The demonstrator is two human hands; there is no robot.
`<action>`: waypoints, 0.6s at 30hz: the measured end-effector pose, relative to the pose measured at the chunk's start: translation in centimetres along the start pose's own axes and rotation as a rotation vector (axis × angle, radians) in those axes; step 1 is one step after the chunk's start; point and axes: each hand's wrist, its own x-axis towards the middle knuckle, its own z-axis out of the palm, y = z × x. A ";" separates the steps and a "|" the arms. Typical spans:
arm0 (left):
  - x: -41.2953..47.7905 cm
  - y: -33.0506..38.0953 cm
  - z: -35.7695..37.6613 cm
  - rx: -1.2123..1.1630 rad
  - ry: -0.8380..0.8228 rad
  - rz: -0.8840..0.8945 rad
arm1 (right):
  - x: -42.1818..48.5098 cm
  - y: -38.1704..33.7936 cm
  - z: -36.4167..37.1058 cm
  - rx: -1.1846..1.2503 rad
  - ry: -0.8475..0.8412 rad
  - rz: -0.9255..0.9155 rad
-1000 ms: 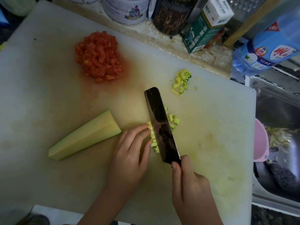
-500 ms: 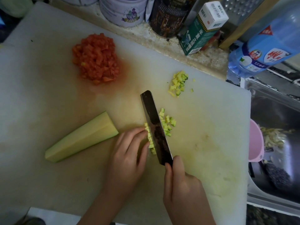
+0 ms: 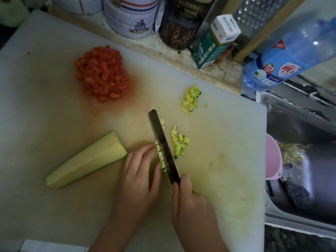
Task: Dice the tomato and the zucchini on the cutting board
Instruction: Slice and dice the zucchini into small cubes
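Gripped at the handle by the right hand [image 3: 192, 210], fingers curled: knife [image 3: 163, 148], edge down, tip pointing away and slightly left. Pinned under curled left hand [image 3: 140, 177] fingers, against the blade: zucchini strips [image 3: 161, 157]. Just right of blade: zucchini dice [image 3: 179, 142]. Left of hand: zucchini wedge [image 3: 87, 159], long axis lower-left to upper-right. Far left on cutting board [image 3: 227, 160]: diced tomato [image 3: 101, 73].
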 end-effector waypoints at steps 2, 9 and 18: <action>0.1 0.1 0.0 0.015 -0.043 0.007 | 0.1 0.0 0.0 0.018 -0.011 0.001; 0.2 0.0 0.7 0.346 -0.141 0.162 | 1.2 1.3 -0.5 0.212 -0.094 -0.009; 0.1 0.2 1.2 0.399 -0.143 0.178 | 1.3 3.9 -1.0 0.663 -0.119 0.081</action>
